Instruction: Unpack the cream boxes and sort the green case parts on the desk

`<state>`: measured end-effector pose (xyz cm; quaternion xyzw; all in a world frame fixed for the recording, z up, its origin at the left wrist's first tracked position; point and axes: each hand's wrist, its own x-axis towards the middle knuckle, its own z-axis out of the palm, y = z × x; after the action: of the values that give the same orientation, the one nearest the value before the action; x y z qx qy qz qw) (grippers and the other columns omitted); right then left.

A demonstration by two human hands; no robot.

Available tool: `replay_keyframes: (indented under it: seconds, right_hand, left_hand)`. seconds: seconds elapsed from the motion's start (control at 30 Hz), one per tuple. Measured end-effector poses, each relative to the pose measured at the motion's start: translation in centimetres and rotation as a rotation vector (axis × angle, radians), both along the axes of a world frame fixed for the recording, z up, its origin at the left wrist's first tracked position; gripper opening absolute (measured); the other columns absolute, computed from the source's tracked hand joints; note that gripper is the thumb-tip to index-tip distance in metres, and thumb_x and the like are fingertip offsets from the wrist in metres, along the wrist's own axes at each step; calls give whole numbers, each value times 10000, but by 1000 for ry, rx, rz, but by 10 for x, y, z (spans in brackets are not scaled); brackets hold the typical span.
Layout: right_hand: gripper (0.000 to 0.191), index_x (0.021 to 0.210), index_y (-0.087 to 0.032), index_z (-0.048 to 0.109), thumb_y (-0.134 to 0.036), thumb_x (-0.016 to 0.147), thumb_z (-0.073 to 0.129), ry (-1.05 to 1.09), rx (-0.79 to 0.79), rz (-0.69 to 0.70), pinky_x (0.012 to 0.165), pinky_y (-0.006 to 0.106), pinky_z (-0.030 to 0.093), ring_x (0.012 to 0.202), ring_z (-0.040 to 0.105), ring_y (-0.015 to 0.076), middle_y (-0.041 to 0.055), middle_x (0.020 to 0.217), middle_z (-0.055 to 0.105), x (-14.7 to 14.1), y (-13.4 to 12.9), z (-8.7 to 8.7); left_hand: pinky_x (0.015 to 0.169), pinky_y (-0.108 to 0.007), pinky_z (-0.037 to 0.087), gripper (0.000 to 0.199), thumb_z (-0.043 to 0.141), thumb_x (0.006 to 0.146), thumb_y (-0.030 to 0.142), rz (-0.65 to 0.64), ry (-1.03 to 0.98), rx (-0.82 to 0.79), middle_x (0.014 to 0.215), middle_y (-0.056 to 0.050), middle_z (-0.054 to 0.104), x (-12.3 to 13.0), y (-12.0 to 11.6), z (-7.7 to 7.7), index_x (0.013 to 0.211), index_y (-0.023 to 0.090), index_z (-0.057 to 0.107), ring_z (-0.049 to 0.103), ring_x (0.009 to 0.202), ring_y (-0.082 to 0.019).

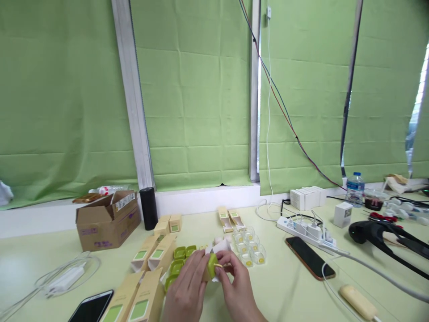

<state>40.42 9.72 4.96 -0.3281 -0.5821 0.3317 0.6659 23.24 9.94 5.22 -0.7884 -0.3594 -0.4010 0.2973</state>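
Note:
My left hand (186, 286) and my right hand (238, 286) meet low in the middle of the head view, both closed around a small green container (211, 267). A thin pale strip sticks out of it between my right thumb and fingers. White paper (221, 247) lies just behind my fingertips, partly hidden by them. Several small green square tubs (176, 267) stand left of my left hand, some covered by it. Beyond my right hand sits a group of clear plastic cups (248, 247) with yellow round marks.
Long kraft boxes (145, 297) with green panels lie at left, near a phone (92, 307) and a cardboard carton (106, 221). On the right are another phone (310, 258), a power strip (306, 232) with trailing cables, and a black curved device (385, 243).

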Motion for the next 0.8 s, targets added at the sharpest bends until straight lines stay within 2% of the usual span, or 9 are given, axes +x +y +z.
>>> replay_keyframes:
  seconds: [0.17, 0.3, 0.4, 0.6, 0.7, 0.8]
  right_hand:
    - [275, 842, -213, 619, -458, 920, 717, 122, -83, 88, 839, 374, 579, 996, 715, 266, 131, 1115, 752, 0, 1, -1]
    - [366, 801, -216, 588, -525, 868, 773, 241, -156, 107, 638, 305, 560, 768, 693, 200, 115, 1038, 771, 2, 6, 0]
    - [427, 789, -219, 584, -577, 805, 817, 307, -206, 125, 527, 272, 543, 743, 675, 200, 105, 980, 768, 5, 10, 1]
    - [471, 844, -226, 613, -630, 750, 839, 396, -231, 223, 554, 347, 619, 688, 677, 200, 56, 919, 741, 17, 5, 12]
    - [479, 837, -234, 602, -652, 751, 822, 378, -255, 358, 545, 357, 598, 694, 687, 217, 97, 1041, 764, 18, -4, 20]
    - [514, 749, -228, 572, -641, 689, 871, 322, -265, 472, 586, 344, 560, 765, 711, 254, 160, 1194, 762, 14, -8, 22]
  left_hand:
    - [1068, -365, 578, 515, 502, 981, 92, 0, -63, -23, 1389, -107, 704, -1, 1, -2, 1483, 206, 505, 660, 1309, -244]
    - [1061, -391, 586, 537, 491, 970, 78, 1, -113, -67, 1388, -110, 699, -2, 3, -3, 1490, 211, 480, 657, 1309, -245]
    - [1047, -421, 600, 570, 480, 954, 72, 33, -174, -114, 1380, -106, 703, -3, 4, -4, 1502, 227, 454, 663, 1302, -255]
    - [1030, -480, 610, 573, 506, 934, 99, 68, -272, -179, 1378, -106, 698, -2, 3, -4, 1484, 255, 466, 677, 1279, -288]
    - [1031, -469, 609, 583, 485, 921, 71, 74, -247, -147, 1370, -98, 705, -3, 4, -4, 1476, 250, 486, 674, 1281, -279]
    - [1045, -442, 599, 587, 458, 910, 39, 65, -170, -70, 1370, -97, 710, -3, 4, -1, 1466, 220, 506, 667, 1289, -263]
